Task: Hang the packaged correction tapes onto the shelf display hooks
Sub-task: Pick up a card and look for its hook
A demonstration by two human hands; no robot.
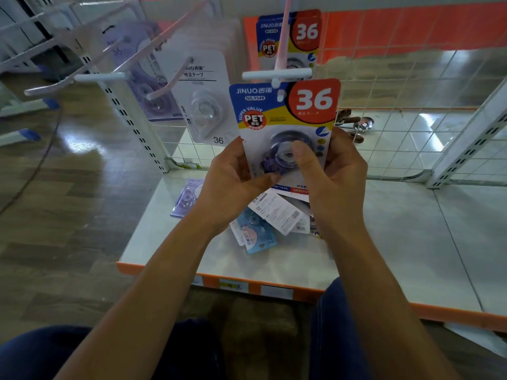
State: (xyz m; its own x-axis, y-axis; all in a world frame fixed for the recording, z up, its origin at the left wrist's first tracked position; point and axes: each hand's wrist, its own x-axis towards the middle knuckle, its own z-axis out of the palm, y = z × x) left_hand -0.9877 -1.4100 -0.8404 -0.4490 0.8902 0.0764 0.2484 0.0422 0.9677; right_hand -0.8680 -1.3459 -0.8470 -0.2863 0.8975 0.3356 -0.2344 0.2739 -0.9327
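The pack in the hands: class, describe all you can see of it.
The pack is a glossy card, blue, yellow and red, printed JINUO, PET and 36, with a clear blister over a round spool. Upright, its hang hole sits at the white hook. The left hand and right hand grip its lower part.

Glossy card-and-plastic correction tape pack (285, 127); white wire grid (411, 127).
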